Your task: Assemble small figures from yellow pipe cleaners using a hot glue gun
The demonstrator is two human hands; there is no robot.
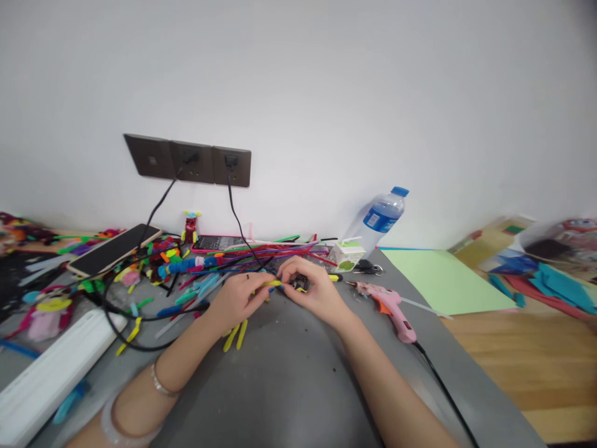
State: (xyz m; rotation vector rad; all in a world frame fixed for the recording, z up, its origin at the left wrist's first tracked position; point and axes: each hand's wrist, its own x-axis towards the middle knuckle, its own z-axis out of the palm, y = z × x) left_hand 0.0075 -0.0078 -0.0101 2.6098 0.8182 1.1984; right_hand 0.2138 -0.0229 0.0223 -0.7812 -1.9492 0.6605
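Note:
Near the middle of the grey table [280, 386], my left hand [240, 298] pinches a short yellow strip [273, 284]. My right hand [310, 289] is close beside it, fingers curled at the strip's other end. A small dark piece with yellow parts [301, 284] shows partly under the right hand's fingers; its shape is hard to make out. Two yellow fuzzy pieces [236, 336] lie just below my left hand. To the right rests a pink glue gun [394, 313], its nozzle pointing left.
A water bottle [383, 218] and a small carton [346, 254] stand by the wall. Colourful pipe cleaners [275, 249], a phone [116, 249], black cables [133, 317] and a white power strip [60, 373] crowd the left. Green paper [448, 281] lies at right.

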